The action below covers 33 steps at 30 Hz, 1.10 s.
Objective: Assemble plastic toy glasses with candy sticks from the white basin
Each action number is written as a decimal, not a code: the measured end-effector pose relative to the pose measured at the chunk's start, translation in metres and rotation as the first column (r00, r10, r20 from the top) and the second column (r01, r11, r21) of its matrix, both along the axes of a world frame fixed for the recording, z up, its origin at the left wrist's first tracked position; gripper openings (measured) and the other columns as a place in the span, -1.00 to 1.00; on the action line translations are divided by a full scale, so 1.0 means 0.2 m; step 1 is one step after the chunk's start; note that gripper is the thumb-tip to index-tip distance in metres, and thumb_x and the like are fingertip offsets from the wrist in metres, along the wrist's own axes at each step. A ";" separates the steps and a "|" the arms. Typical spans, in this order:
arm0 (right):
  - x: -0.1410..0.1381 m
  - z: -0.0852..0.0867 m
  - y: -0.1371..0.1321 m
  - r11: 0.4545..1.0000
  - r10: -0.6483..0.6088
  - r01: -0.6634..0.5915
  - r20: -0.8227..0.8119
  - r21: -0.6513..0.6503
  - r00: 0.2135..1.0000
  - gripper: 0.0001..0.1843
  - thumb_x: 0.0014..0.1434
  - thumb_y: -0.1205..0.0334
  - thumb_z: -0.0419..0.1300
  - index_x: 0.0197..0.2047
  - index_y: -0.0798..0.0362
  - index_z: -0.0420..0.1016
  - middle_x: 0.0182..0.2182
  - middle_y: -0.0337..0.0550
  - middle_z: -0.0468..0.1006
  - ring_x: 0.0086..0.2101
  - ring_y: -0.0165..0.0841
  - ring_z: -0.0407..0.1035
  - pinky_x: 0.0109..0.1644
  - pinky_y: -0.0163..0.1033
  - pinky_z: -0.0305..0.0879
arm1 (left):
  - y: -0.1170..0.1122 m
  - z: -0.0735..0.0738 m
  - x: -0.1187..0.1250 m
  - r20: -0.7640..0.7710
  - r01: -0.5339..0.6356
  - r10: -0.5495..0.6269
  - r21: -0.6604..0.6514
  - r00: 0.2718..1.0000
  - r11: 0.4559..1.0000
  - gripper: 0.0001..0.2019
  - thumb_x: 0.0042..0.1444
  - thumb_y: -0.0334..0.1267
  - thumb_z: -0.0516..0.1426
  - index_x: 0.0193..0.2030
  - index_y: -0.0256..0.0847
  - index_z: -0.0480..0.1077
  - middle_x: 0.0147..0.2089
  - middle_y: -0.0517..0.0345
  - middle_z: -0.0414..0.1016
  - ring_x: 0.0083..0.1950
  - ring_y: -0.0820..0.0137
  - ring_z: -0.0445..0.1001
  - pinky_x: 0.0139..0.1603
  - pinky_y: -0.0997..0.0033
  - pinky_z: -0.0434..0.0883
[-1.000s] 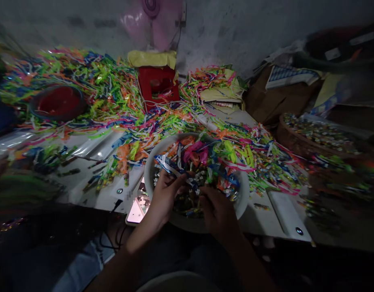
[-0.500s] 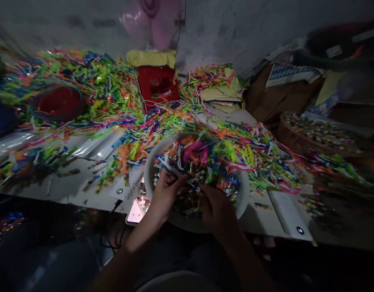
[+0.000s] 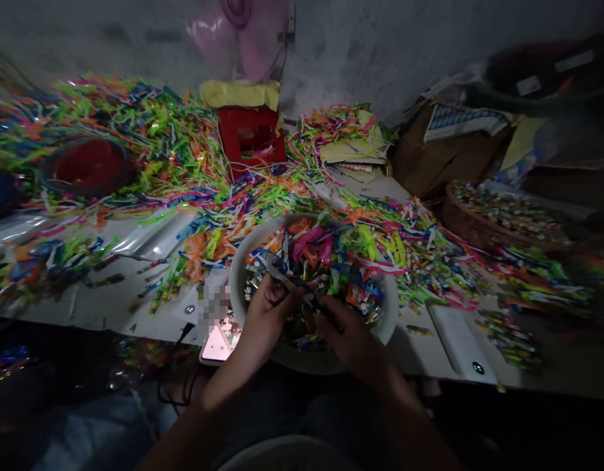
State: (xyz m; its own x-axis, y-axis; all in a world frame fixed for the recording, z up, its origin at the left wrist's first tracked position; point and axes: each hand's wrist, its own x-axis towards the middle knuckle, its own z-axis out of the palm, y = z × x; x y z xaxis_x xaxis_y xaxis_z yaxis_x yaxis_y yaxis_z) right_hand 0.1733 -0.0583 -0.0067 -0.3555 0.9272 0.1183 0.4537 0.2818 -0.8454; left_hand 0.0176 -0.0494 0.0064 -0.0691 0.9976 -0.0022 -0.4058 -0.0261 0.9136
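Both my hands meet over a pale round basin (image 3: pixel 390 314) filled with small shiny pieces and bundles of coloured plastic strips. My left hand (image 3: pixel 269 311) is closed around a blue-and-white plastic strip piece (image 3: pixel 277 269), whose loose ends stick up past the fingers. My right hand (image 3: pixel 348 333) is closed too, its fingertips pinched at the near end of the same piece, where detail is dark and blurred. Beneath the hands lie small pieces with white tips. A pink strip bundle (image 3: pixel 312 245) and a blue one (image 3: pixel 360 280) rest in the basin just beyond.
Heaps of coloured strips (image 3: pixel 159 131) cover the table's back and left. Around stand a red stool (image 3: pixel 226 134), a red bowl (image 3: pixel 88 167), a brown basket of small pieces (image 3: pixel 459 219) and cardboard (image 3: pixel 429 163). A lit phone (image 3: pixel 218 343) and a white power bank (image 3: pixel 459 343) flank the basin.
The whole view has shifted slightly left. Both hands stay together over the basin, and the blue-and-white piece has turned a little in the fingers.
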 end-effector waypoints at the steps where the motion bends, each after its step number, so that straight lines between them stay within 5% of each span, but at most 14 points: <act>1: 0.00 0.00 -0.01 1.000 -0.009 0.009 0.002 0.010 1.000 -0.84 0.24 0.20 0.03 -0.22 0.07 0.37 -0.32 -0.20 0.48 -0.30 -0.37 0.35 -0.22 -0.33 0.19 | -0.01 0.00 0.00 -0.004 -0.005 0.005 0.000 1.000 1.000 -0.76 -0.07 -0.25 0.29 -0.28 -0.23 0.36 -0.50 0.31 0.38 -0.46 0.53 0.33 -0.36 0.58 0.30; 7: -0.02 0.01 -0.04 0.998 -0.055 0.053 0.056 0.038 0.997 -0.83 0.24 0.20 0.03 -0.29 0.05 0.39 -0.42 -0.21 0.49 -0.37 -0.38 0.37 -0.31 -0.34 0.16 | -0.04 0.04 0.00 -0.126 0.009 -0.010 -0.007 0.992 1.000 -0.74 -0.11 -0.22 0.31 -0.31 -0.24 0.36 -0.61 0.39 0.25 -0.59 0.58 0.17 -0.54 0.63 0.19; 12: -0.08 0.03 0.00 0.993 0.017 0.027 0.377 -0.111 0.926 -0.61 0.20 0.03 0.10 0.07 -0.07 0.40 -0.23 -0.12 0.60 -0.22 -0.23 0.48 -0.22 -0.24 0.23 | 0.04 0.09 -0.28 -0.417 -0.206 0.226 0.091 0.881 0.974 -0.60 -0.04 -0.08 0.24 -0.09 -0.25 0.39 -0.50 0.27 0.40 -0.50 0.52 0.31 -0.47 0.58 0.26; 15: -0.12 0.03 0.02 0.989 0.045 0.045 0.586 -0.139 0.809 -0.55 0.18 0.05 0.11 0.13 -0.07 0.36 -0.16 -0.04 0.59 -0.14 -0.13 0.47 -0.15 -0.16 0.25 | 0.17 0.08 -0.56 -0.657 -0.412 0.412 0.167 0.632 0.896 -0.38 0.06 0.00 0.13 0.23 -0.21 0.20 -0.33 0.14 0.47 -0.38 0.36 0.42 -0.32 0.35 0.40; 17: -0.14 0.03 0.03 0.989 0.054 0.046 0.627 -0.143 0.777 -0.59 0.15 0.12 0.13 0.07 -0.01 0.41 -0.17 0.01 0.59 -0.13 -0.11 0.46 -0.14 -0.15 0.25 | 0.26 0.06 -0.71 -0.889 -0.416 0.314 0.160 0.334 0.895 -0.36 0.10 -0.03 0.08 0.30 -0.21 0.13 -0.19 -0.03 0.50 -0.21 0.19 0.48 -0.15 0.14 0.41; 19: -0.15 0.02 0.03 0.988 0.046 0.057 0.633 -0.141 0.772 -0.63 0.12 0.17 0.15 -0.01 0.08 0.45 -0.19 0.07 0.59 -0.15 -0.10 0.47 -0.16 -0.16 0.26 | 0.34 0.03 -0.77 -0.963 -0.350 0.263 0.227 0.061 0.909 -0.35 0.09 -0.08 0.09 0.29 -0.34 0.13 0.07 -0.27 0.39 0.06 0.02 0.39 0.04 -0.01 0.32; 21: -0.15 0.02 0.03 0.988 0.031 0.073 0.642 -0.136 0.766 -0.66 0.12 0.19 0.13 -0.05 0.14 0.45 -0.21 0.11 0.58 -0.16 -0.10 0.47 -0.18 -0.16 0.27 | 0.40 0.00 -0.73 -0.952 -0.203 0.298 0.305 -0.065 0.930 -0.39 0.08 -0.12 0.10 0.24 -0.41 0.20 0.20 -0.34 0.27 0.19 -0.01 0.27 0.15 0.00 0.24; 26: -0.14 0.02 0.03 0.990 0.082 0.012 0.649 -0.139 0.756 -0.68 0.12 0.20 0.08 -0.08 0.06 0.50 -0.22 0.06 0.60 -0.18 -0.11 0.49 -0.18 -0.15 0.28 | 0.50 -0.01 -0.39 -0.989 0.253 0.147 0.138 -0.014 0.958 -0.68 0.15 -0.20 0.04 0.00 -0.20 0.42 0.03 -0.08 0.47 0.07 0.18 0.40 0.13 0.21 0.26; 30: -0.13 0.04 0.04 0.986 0.139 -0.039 0.665 -0.163 0.734 -0.56 -0.04 0.34 0.14 -0.03 0.05 0.51 -0.17 0.06 0.60 -0.14 -0.10 0.48 -0.15 -0.15 0.30 | 0.54 -0.01 -0.20 -0.997 0.238 0.070 0.061 -0.029 0.969 -0.77 0.03 -0.17 0.16 -0.26 -0.29 0.47 -0.15 -0.22 0.50 -0.08 0.06 0.45 -0.04 0.16 0.32; 33: -0.14 0.03 0.06 0.983 0.171 -0.084 0.664 -0.162 0.728 -0.49 -0.06 0.41 0.13 0.00 -0.01 0.50 -0.12 0.01 0.59 -0.10 -0.16 0.47 -0.10 -0.19 0.29 | 0.55 -0.03 -0.19 -0.999 0.222 0.046 0.044 -0.004 0.974 -0.72 -0.05 -0.23 0.20 -0.18 -0.32 0.44 -0.21 -0.20 0.51 -0.19 0.10 0.48 -0.19 0.23 0.35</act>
